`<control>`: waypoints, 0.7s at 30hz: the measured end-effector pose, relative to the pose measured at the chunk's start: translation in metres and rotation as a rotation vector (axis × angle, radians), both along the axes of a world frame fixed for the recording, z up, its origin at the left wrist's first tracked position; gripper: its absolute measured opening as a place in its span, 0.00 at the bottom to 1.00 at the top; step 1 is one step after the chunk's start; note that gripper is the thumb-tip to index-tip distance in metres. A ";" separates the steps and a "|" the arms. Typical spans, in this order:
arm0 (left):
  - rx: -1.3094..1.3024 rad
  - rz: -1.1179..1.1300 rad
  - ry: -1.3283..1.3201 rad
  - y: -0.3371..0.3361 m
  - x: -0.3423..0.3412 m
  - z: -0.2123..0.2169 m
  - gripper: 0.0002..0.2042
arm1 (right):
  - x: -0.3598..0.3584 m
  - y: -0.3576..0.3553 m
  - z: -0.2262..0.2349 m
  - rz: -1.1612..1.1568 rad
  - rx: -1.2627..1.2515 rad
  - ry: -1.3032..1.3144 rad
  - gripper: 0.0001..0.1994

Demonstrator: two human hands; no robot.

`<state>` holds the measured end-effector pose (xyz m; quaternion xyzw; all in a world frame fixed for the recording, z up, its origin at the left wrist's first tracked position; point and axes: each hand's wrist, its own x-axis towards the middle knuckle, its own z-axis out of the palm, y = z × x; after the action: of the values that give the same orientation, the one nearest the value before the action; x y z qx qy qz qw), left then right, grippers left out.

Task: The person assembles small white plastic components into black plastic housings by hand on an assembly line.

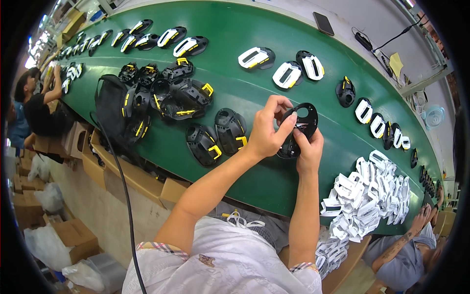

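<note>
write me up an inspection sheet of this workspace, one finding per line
surface: green bench, largely covered with parts
part in hand: black part, held between both hands
black shells: grouped left of the hands, with yellow clips
white frames: loose heap on the right
black-and-white units: spaced along the far side
clutter: phone at the far edge; black bag by the shells
left hand: gripping the black part
right hand: gripping it too
cables: black cable curving down at left
surroundings: boxes on the floor at left; fan at right; other people at both sides
</note>
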<state>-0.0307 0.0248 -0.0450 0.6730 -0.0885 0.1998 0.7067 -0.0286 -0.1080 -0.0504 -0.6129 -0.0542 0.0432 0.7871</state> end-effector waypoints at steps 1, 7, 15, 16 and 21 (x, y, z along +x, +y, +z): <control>-0.053 -0.026 0.022 0.000 -0.001 0.000 0.11 | -0.001 0.000 0.000 0.004 -0.012 -0.001 0.12; -0.521 -0.211 0.105 -0.013 -0.002 -0.001 0.13 | -0.004 0.000 -0.005 -0.043 0.120 -0.028 0.13; -0.287 -0.168 0.082 -0.008 0.005 -0.005 0.12 | 0.001 -0.002 -0.003 -0.007 0.112 -0.034 0.14; -0.280 -0.165 0.084 -0.008 0.005 -0.005 0.12 | 0.000 -0.003 -0.002 -0.002 0.114 -0.038 0.14; -0.282 -0.114 0.078 -0.006 0.009 -0.010 0.12 | 0.001 -0.001 0.004 0.033 0.135 -0.067 0.14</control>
<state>-0.0215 0.0184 -0.0549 0.5681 -0.0702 0.1437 0.8073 -0.0279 -0.1091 -0.0463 -0.5586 -0.0935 0.0321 0.8236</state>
